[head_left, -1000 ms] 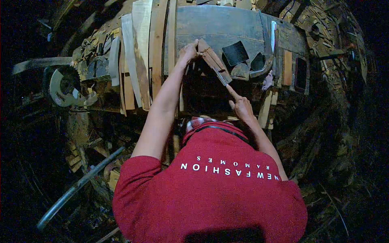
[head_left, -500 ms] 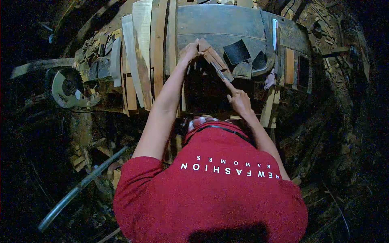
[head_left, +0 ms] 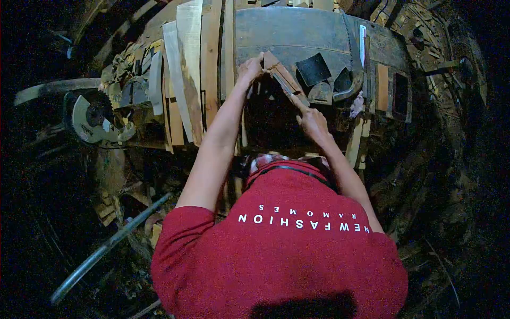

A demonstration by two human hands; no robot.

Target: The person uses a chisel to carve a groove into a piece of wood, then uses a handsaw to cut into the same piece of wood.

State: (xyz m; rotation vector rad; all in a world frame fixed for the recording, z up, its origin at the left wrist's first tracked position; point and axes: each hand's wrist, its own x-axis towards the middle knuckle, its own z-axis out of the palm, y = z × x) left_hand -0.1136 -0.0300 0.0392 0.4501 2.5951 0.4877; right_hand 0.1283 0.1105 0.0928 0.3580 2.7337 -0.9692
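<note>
Near the front edge of the workbench, my left hand (head_left: 251, 69) is closed around the far end of a reddish-brown piece of wood (head_left: 285, 73). The wood slants down to the right. A slim, straight metal tool (head_left: 285, 85), like a file or chisel, lies along its near edge. My right hand (head_left: 315, 125) is closed on the tool's lower end, with the index finger stretched along it. My palm hides the handle, and I cannot tell the tool's exact kind. Beside the wood lies a dark square sheet (head_left: 313, 69).
Several long boards (head_left: 211, 58) lie across the bench (head_left: 287, 29) on the left. A circular saw (head_left: 87, 119) sits at the far left. A toothed saw blade (head_left: 348, 40) and a wood block (head_left: 382, 86) are on the right. Below left runs a metal pipe (head_left: 111, 242).
My right hand has pushed slightly forward, and the tool has slid up along the wood's edge. My left hand keeps its hold on the wood.
</note>
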